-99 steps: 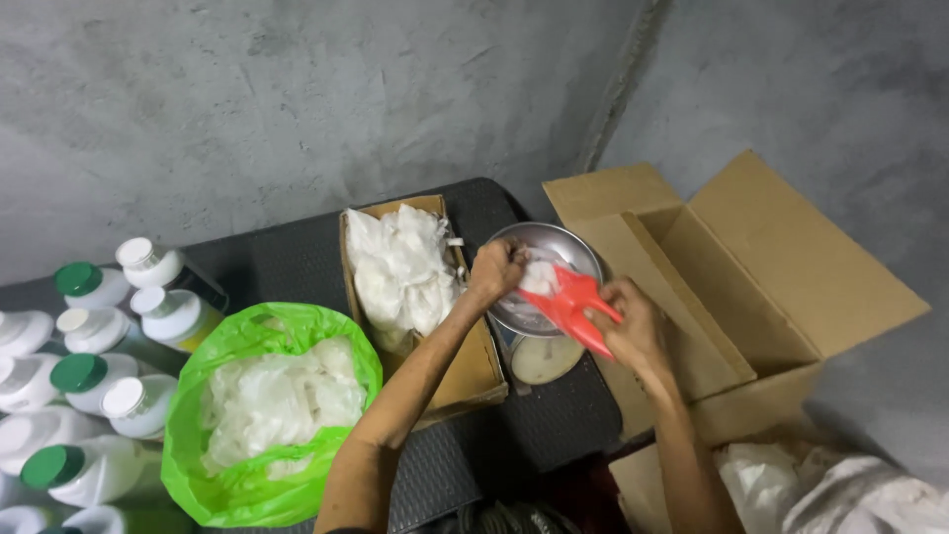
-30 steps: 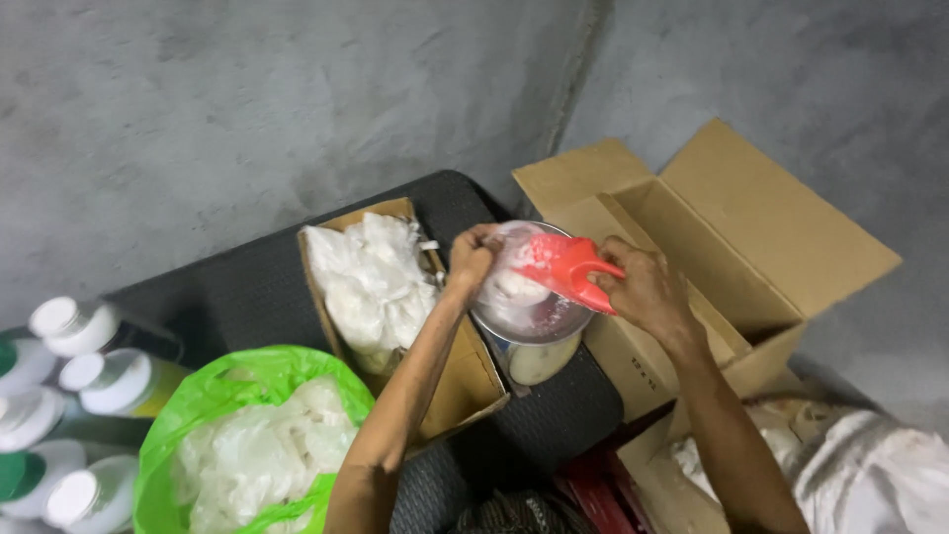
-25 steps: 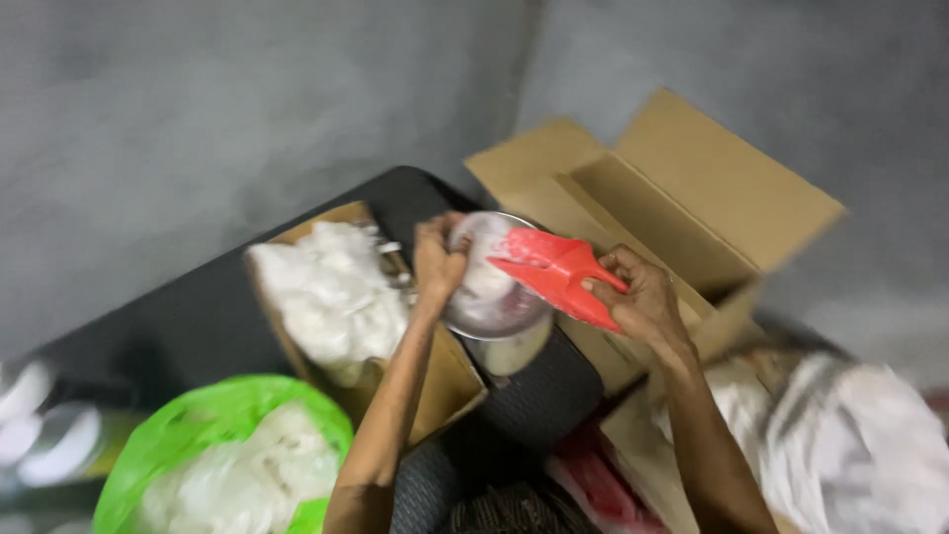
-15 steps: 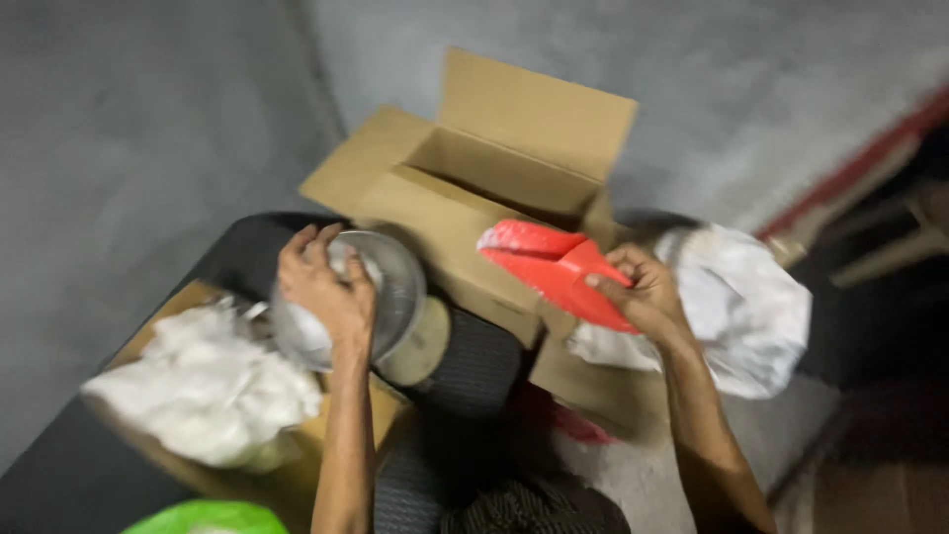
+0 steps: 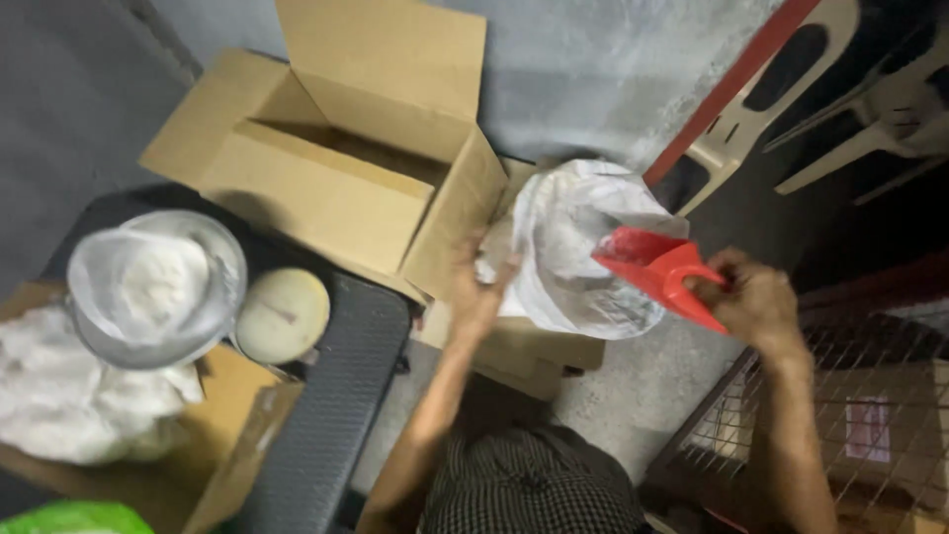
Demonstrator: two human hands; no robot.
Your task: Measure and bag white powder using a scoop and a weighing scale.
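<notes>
My right hand (image 5: 756,302) grips the handle of a red plastic scoop (image 5: 657,272), whose mouth points into a large white plastic sack (image 5: 578,247) on the floor. My left hand (image 5: 476,292) reaches to the left edge of that sack, touching or pinching its rim; blur hides the exact grip. At the left, a metal bowl (image 5: 153,287) on a round scale dial (image 5: 282,314) holds a clear bag of white powder.
A big open cardboard box (image 5: 326,168) stands behind the scale. A lower box with white bags (image 5: 69,396) lies at the far left on a black table (image 5: 336,396). A wire crate (image 5: 870,425) is at right, plastic chairs (image 5: 840,109) behind.
The view swung right from the table to the floor. My left hand left the bowl and went to the white sack; my right hand carried the red scoop to the sack.
</notes>
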